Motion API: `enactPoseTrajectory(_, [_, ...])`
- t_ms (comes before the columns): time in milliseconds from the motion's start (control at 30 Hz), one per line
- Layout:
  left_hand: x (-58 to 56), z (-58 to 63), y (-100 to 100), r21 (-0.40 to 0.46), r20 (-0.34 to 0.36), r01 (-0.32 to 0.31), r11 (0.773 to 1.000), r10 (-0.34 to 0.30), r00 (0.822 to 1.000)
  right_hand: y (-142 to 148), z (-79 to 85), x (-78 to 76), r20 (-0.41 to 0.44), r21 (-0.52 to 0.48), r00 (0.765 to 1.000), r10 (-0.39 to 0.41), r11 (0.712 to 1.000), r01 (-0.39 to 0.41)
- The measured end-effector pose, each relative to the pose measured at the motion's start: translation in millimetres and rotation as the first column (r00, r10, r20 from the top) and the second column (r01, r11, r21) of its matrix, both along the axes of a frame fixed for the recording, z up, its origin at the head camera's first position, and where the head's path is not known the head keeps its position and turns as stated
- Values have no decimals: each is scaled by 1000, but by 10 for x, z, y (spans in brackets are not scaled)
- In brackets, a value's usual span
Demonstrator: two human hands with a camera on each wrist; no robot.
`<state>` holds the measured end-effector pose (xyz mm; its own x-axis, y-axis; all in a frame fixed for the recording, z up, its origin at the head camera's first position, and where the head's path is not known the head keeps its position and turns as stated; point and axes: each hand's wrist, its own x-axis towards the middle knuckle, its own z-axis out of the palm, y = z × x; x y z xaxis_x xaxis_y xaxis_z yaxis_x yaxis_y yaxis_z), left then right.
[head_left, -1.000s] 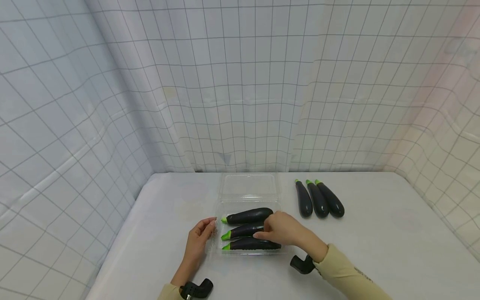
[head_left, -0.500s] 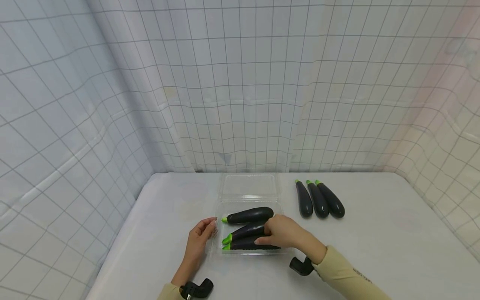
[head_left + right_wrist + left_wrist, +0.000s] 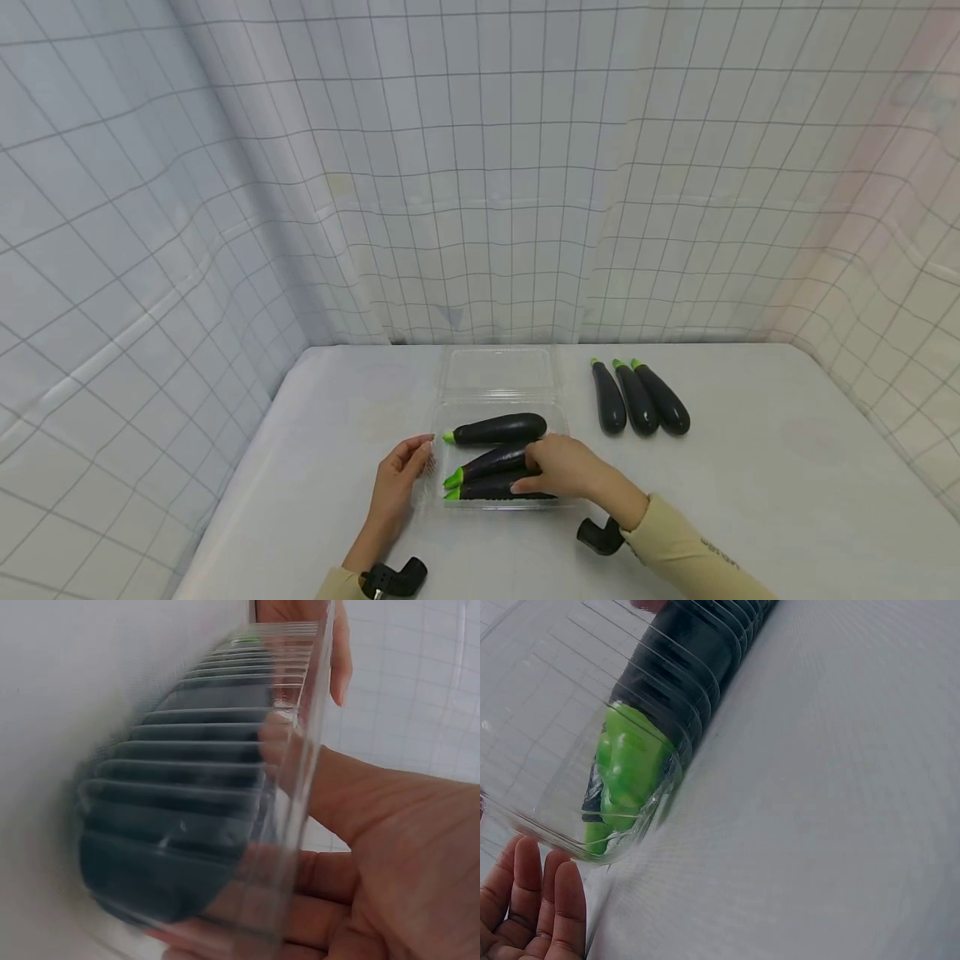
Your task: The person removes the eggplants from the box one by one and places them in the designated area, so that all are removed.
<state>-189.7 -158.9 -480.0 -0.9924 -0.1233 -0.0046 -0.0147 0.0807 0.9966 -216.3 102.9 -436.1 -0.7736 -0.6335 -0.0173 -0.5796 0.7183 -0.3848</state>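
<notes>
An opened clear plastic clamshell container (image 3: 501, 508) lies on the table with three dark eggplants in it. Their green stems point left. At its left side, my left hand (image 3: 396, 479) touches the rim with its fingertips; in the left wrist view its fingers (image 3: 568, 907) look nearly straight beside the plastic wall. My right hand (image 3: 562, 468) reaches in from the right. Its fingers curl over the thick end of the middle eggplant (image 3: 491, 463), while its thumb lies over the front eggplant (image 3: 487, 487). The rear eggplant (image 3: 498, 429) is apart from them.
The container's lid (image 3: 498, 371) is folded back behind its base. To the right, three more eggplants (image 3: 639, 400) lie side by side on the white table (image 3: 750, 500). Grid-patterned curtains (image 3: 480, 208) enclose the back and sides.
The stem end of the middle eggplant has swung toward the front one, so that their stems now lie close together. My right hand has shifted slightly; the left has stayed in place.
</notes>
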Motion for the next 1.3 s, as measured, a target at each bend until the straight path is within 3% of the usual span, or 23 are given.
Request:
enactPoseTrajectory(200, [-2, -10, -6, -2, -13, 5, 1000, -5, 1000, -6, -13, 13, 14, 29, 1000, -26, 999, 26])
enactPoseTrajectory(500, [-2, -43, -20, 6, -28, 20, 1000, -20, 999, 24, -43, -9, 58, -3, 998, -10, 1000, 10])
enactPoseTrajectory(800, [-131, -324, -78, -2, -49, 5, 1000, -5, 999, 66, -29, -23, 84, -44, 996, 14, 999, -10])
enactPoseTrajectory(1000, [-143, -348, -75, -7, -60, -2, 1000, 2, 998, 91, -28, -46, 109, -68, 994, 29, 997, -21])
enactPoseTrajectory(1300, [-145, -345, -80, -7, -55, -2, 1000, 2, 998, 101, -64, -63, 77, -94, 996, 52, 995, -45])
